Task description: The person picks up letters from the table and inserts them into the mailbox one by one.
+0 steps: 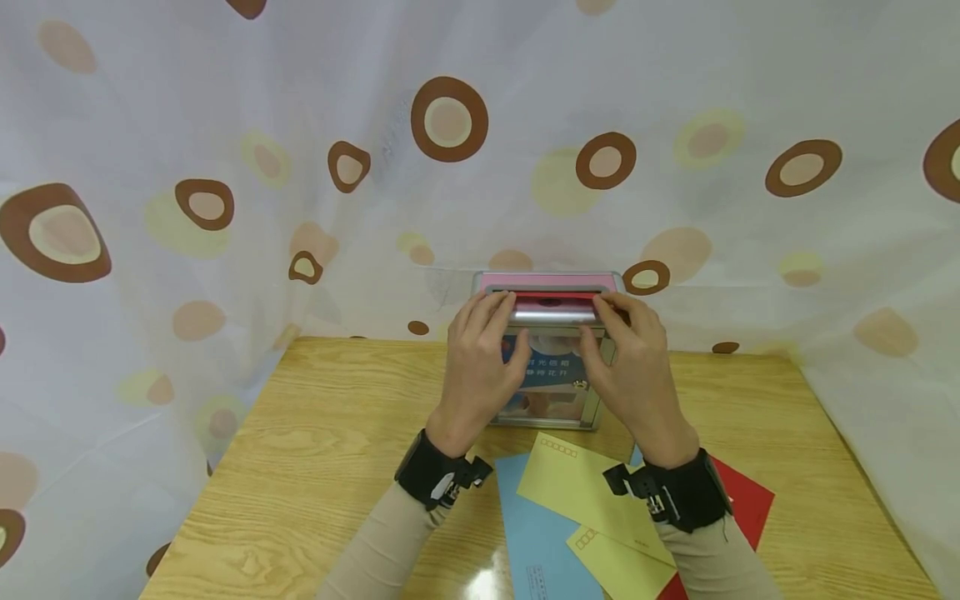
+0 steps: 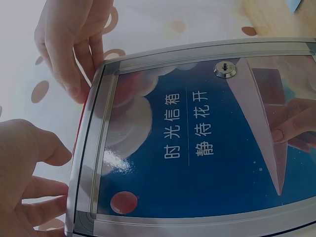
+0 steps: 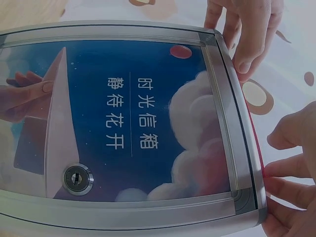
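Note:
A letter box (image 1: 551, 383) with a silver frame and a blue picture front stands against the curtain. Along the slot in its pink top, a thin edge of a red envelope (image 1: 555, 295) shows; the rest is hidden. My left hand (image 1: 480, 362) has its fingertips at the left end of that red edge, its thumb lower over the box front. At the other end, the fingertips of my right hand (image 1: 637, 367) touch the red edge, thumb likewise apart and lower. Both wrist views show the fingers along the box's top rim. A round lock (image 3: 77, 179) sits on the front panel.
Nearer on the wooden table (image 1: 337, 433) lie overlapping envelopes: a light blue envelope (image 1: 536, 525), two yellow envelopes (image 1: 585, 483) and a red paper item (image 1: 750, 500) partly under the right forearm. A patterned curtain (image 1: 525, 200) closes off the back and sides.

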A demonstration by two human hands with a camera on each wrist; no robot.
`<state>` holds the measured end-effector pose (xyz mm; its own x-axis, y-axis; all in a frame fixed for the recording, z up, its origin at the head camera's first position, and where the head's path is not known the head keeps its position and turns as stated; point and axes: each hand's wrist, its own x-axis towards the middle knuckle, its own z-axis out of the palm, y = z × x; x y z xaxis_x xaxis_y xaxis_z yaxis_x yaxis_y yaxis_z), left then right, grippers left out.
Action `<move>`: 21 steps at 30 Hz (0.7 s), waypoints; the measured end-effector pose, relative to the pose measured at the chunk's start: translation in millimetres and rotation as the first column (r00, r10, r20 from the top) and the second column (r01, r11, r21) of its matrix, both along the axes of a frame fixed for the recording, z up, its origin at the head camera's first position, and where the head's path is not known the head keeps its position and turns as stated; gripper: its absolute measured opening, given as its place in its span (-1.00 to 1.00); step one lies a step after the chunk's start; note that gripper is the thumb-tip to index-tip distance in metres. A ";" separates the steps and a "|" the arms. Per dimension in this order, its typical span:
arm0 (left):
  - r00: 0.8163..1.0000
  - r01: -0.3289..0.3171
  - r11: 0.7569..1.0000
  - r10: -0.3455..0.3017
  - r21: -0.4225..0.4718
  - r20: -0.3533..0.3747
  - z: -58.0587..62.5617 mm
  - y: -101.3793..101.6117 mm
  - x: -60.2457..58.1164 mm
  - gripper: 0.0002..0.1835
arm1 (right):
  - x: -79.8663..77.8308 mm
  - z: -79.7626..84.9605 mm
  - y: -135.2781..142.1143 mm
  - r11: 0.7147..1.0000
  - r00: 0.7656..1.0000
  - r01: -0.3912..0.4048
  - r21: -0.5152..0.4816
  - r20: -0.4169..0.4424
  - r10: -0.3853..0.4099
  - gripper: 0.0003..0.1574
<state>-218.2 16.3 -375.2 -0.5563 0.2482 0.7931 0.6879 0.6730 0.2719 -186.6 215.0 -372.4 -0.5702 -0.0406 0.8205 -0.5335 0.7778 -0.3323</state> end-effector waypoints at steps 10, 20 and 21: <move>1.000 0.001 1.000 -0.001 -0.006 -0.001 -1.2 1.3 -0.6 -0.51 | -0.5 -0.7 1.3 1.000 1.000 0.010 0.014 0.002 -0.010 -0.51; 1.000 -0.018 0.999 0.018 -0.034 -0.011 -0.6 1.9 0.3 -0.52 | -1.9 -1.3 0.7 1.000 1.000 0.013 0.017 0.003 -0.013 -0.52; 1.000 -0.020 0.999 0.019 -0.033 -0.012 -0.7 1.9 0.5 -0.52 | -2.0 -1.6 0.6 1.000 1.000 0.013 0.020 -0.001 -0.013 -0.52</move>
<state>-217.8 18.2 -375.9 -0.5523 0.2640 0.7908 0.6775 0.6949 0.2412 -188.6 215.5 -374.0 -0.5703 -0.0499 0.8199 -0.5235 0.7913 -0.3159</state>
